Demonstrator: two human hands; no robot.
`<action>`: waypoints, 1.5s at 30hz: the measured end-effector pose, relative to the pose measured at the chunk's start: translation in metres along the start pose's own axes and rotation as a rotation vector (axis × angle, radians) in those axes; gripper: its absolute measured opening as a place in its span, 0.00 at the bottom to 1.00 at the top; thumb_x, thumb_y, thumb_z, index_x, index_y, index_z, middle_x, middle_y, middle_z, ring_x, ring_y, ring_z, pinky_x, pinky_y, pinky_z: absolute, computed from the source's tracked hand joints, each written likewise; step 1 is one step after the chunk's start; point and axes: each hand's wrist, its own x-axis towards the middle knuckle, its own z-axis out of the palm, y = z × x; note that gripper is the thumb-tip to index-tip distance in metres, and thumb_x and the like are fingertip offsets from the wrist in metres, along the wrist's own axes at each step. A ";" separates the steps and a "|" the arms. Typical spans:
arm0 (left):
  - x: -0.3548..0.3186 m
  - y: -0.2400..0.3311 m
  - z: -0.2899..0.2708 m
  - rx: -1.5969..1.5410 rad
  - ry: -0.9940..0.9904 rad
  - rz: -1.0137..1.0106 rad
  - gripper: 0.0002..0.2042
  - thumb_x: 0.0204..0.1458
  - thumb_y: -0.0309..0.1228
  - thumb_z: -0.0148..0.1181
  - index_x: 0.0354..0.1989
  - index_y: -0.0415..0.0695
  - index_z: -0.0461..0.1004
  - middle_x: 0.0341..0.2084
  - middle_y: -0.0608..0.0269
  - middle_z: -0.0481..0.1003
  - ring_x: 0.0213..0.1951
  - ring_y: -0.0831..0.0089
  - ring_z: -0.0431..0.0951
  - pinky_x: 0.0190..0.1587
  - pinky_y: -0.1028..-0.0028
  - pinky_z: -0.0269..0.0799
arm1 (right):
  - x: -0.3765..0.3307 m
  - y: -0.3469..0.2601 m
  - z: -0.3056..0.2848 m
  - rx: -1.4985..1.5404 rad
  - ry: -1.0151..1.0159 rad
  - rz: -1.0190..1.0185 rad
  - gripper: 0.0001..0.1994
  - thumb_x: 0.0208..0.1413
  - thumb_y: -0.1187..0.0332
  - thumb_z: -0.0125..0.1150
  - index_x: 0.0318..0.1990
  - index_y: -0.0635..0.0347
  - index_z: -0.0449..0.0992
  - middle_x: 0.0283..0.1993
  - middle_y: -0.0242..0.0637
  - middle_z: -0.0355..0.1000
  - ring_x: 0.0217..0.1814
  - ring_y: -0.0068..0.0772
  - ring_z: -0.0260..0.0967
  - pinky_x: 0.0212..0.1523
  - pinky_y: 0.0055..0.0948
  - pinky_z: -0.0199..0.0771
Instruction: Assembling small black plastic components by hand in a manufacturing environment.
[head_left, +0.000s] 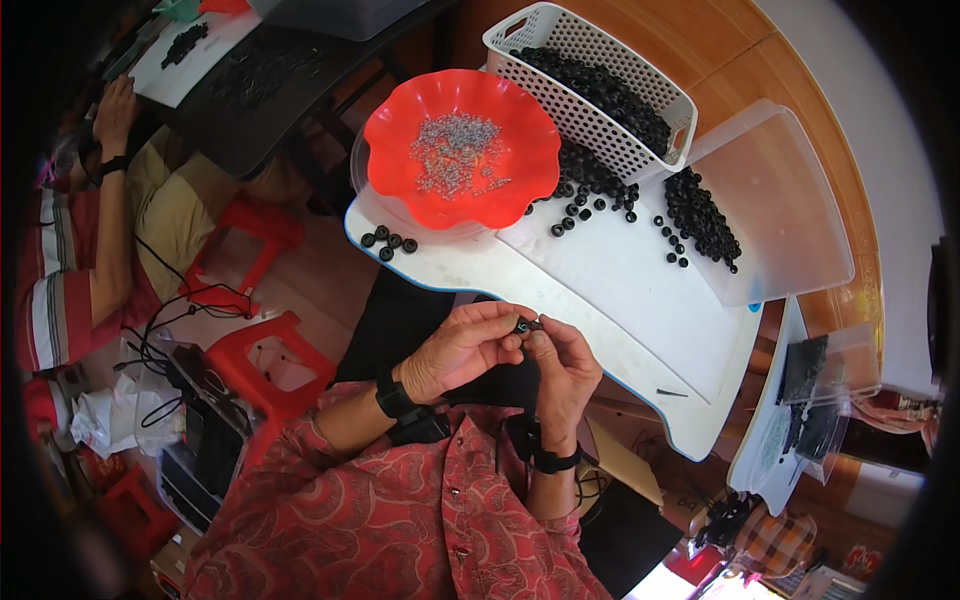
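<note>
Both left hand (462, 348) and right hand (562, 372) are pinching a small black part (522, 326), probably steadying it. Red dish (533, 140) is sitting close (easy reach, I guess).

a head-worn fisheye looks down on the nearby fingers (546, 358).

Between your fingertips you have a small black piece (522, 326), dark all over apart from a pale curved mark on the face turned up toward you. It looks short and rounded. Your left hand (455, 350) grips its left end between thumb and fingers; your right hand (568, 368) pinches at its right end. The piece sits level with both sets of fingertips, raised in front of you. Your fingers partly cover it, so its full outline is hidden.
</note>
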 end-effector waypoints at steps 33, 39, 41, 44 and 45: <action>0.001 -0.005 0.000 0.073 0.031 0.063 0.14 0.64 0.30 0.52 0.52 0.33 0.72 0.38 0.65 0.74 0.36 0.81 0.75 0.46 0.74 0.78 | -0.002 0.007 0.011 -0.475 0.056 -0.404 0.07 0.55 0.84 0.57 0.39 0.65 0.74 0.38 0.39 0.71 0.38 0.30 0.72 0.40 0.26 0.73; 0.001 -0.009 -0.006 0.090 0.016 0.083 0.14 0.63 0.29 0.53 0.53 0.33 0.72 0.37 0.64 0.74 0.37 0.80 0.76 0.47 0.73 0.79 | -0.002 0.004 0.013 -0.556 0.047 -0.467 0.07 0.55 0.84 0.56 0.40 0.64 0.73 0.38 0.41 0.71 0.37 0.33 0.72 0.38 0.28 0.74; 0.000 -0.009 -0.006 0.087 0.009 0.090 0.14 0.63 0.29 0.54 0.53 0.34 0.72 0.38 0.63 0.75 0.37 0.80 0.76 0.47 0.73 0.79 | -0.003 0.004 0.014 -0.589 0.057 -0.484 0.07 0.55 0.83 0.57 0.40 0.64 0.73 0.38 0.42 0.71 0.37 0.35 0.72 0.38 0.29 0.74; -0.002 -0.008 -0.003 0.058 0.050 0.090 0.13 0.61 0.27 0.57 0.52 0.36 0.73 0.37 0.60 0.76 0.36 0.76 0.78 0.45 0.73 0.78 | -0.004 0.001 0.014 -0.633 0.067 -0.516 0.08 0.54 0.83 0.58 0.40 0.64 0.73 0.37 0.42 0.71 0.37 0.37 0.72 0.37 0.30 0.73; -0.002 -0.007 -0.002 0.051 0.064 0.097 0.12 0.60 0.26 0.58 0.50 0.36 0.73 0.36 0.60 0.77 0.36 0.75 0.78 0.44 0.72 0.79 | -0.004 0.001 0.014 -0.633 0.066 -0.515 0.08 0.54 0.83 0.58 0.40 0.64 0.73 0.37 0.42 0.71 0.37 0.37 0.72 0.37 0.30 0.73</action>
